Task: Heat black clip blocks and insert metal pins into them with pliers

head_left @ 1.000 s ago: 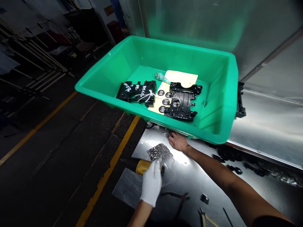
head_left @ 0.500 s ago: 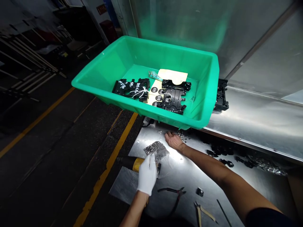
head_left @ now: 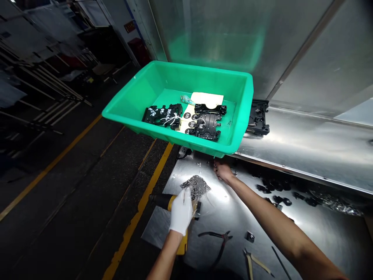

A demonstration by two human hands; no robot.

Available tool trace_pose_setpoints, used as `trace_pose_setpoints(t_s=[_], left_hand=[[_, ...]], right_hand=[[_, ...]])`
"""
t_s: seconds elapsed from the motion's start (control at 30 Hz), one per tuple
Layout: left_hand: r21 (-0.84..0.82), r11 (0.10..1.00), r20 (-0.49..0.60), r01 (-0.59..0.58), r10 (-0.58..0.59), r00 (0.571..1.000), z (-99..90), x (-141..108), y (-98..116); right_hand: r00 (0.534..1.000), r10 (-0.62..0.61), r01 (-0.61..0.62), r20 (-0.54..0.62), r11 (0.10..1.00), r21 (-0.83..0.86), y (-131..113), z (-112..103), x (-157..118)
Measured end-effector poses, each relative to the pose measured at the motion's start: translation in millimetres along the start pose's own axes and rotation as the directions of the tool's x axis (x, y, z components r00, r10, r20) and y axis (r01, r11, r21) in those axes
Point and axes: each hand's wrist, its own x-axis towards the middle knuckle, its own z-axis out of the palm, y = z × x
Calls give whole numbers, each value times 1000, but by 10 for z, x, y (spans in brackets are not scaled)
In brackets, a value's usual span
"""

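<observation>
Shifting the right hand (head_left: 223,172) along the far edge of the counter (head_left: 233,212), away from its left corner, and partly covering small metal pieces (head_left: 235,172) bare half a second ago.

Left hand (head_left: 181,212) (gloved) holding bag (head_left: 200,188), green tub (head_left: 204,77) beyond

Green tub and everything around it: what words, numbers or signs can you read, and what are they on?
"8月", it seems: round black labels on the yellow paper.
White handwriting on the left black part: too blurred.
Mark inside the green tub: too small.
Wall sign: too small.
</observation>
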Motion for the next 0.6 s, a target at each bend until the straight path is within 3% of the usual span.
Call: trace_pose_setpoints(t_s=[0.07,0.13,0.23,0.3,0.43,0.6], left_hand=[[3,1000,-7,1,-1,1000,-15,5,-5],[6,1000,-17,-7,7,1000,-33,2,-9],[22,1000,-32,-22,23,999,-57,-27,-20],[29,999,-41,-32,34,999,-63,-63,-33],[21,998,-62,-63,64,996,-23,-145,-67],[4,997,-97,-73,73,993,56,-193,-122]], right_hand=[[990,67,-100,124,952,288,-54,31,-311],[958,95,-224,269,833,506,-88,154,-667],[883,103,-417,457,619,666,-136,471,-1073],[851,103,-494,515,493,717,-174,696,-1156],[880,149,-474,452,358,805,-230,1008,-964],[942,238,-319,237,414,853,-232,1202,-762]])
